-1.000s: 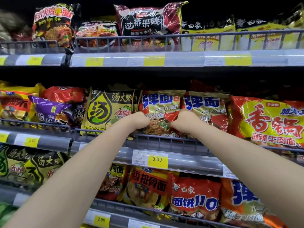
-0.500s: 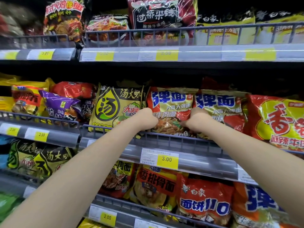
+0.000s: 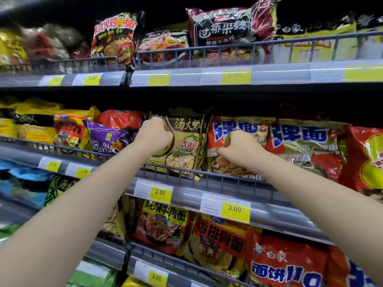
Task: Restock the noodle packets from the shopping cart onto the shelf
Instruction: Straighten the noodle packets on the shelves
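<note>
Two forearms enter from the lower corners of the head view, one on each side. Both are bare along their full visible length, up to the frame edge; no sleeve or cuff shows on either. The wrists carry no watch, band or bracelet. The left hand (image 3: 154, 136) is ungloved; no ring shows on its visible back and knuckles. The right hand (image 3: 238, 149) is likewise ungloved, with no ring on the fingers (image 3: 226, 142) that show. The fingernails cannot be made out on either hand. No other part of the person, and no clothing, is in view.
</note>
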Tool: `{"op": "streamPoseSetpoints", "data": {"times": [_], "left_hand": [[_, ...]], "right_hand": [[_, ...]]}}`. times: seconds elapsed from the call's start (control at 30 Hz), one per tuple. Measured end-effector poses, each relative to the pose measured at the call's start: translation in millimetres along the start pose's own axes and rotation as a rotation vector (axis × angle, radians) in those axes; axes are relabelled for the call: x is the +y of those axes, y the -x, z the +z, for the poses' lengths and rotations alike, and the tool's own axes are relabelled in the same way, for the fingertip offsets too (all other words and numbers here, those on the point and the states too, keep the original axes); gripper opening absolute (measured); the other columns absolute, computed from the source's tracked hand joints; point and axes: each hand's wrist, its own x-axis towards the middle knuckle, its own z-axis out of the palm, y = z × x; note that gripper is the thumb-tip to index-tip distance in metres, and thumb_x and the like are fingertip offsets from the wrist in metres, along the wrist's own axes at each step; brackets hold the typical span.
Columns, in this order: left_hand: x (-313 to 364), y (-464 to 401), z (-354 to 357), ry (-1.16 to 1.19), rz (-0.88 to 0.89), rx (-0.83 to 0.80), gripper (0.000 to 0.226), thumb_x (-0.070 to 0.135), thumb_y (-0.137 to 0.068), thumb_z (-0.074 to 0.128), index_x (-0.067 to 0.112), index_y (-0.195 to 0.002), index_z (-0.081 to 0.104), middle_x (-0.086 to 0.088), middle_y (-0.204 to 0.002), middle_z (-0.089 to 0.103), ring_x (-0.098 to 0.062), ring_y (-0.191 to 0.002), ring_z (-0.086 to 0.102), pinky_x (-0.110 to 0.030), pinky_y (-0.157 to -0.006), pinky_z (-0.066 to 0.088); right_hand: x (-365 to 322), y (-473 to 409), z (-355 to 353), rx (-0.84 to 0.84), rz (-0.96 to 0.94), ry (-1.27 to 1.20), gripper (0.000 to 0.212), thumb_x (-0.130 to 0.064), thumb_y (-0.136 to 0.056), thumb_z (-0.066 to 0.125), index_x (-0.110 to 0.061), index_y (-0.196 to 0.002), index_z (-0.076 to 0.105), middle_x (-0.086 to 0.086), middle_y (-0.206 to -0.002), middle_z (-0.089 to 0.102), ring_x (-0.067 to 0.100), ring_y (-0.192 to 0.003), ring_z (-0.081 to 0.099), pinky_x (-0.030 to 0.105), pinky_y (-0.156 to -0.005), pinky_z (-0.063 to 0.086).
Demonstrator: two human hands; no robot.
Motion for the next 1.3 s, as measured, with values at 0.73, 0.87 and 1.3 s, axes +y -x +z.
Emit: {"op": "streamPoseSetpoints", "data": {"times": [0.73,0.87,1.3], "left_hand": [[-67,-12,6,0.038,-0.145,-0.258,0.03,0.014,-0.078,0.071,0.004,-0.1,0.053,-0.012,-0.102,0.063,-0.026,-0.083,0.061,-0.037,-0.07,0.053],[-69,-12,3,0.045,-0.134,-0.303,0.044,0.018,-0.071,0.08,0.005,-0.105,0.055,-0.01,-0.106,0.064,-0.025,-0.092,0.06,-0.036,-0.078,0.051],[-73,-16,20,0.057,-0.089,-0.255,0.06,0.018,-0.073,0.079,0.008,-0.122,0.046,-0.009,-0.122,0.058,-0.024,-0.101,0.058,-0.029,-0.075,0.046]], "right_hand": [[-44,-36,43,-0.047,0.053,-0.126,0.024,-0.016,-0.088,0.061,-0.005,-0.102,0.044,0.009,-0.097,0.049,0.01,-0.059,0.042,0.021,-0.043,0.033],[-47,-30,45,-0.113,0.034,-0.1,0.054,-0.029,-0.082,0.071,-0.002,-0.12,0.045,0.004,-0.088,0.051,0.008,-0.059,0.044,0.018,-0.043,0.033],[-50,-28,60,-0.035,0.04,-0.062,0.079,-0.024,-0.079,0.076,-0.002,-0.135,0.025,0.007,-0.096,0.043,0.02,-0.081,0.051,0.03,-0.07,0.052]]}}
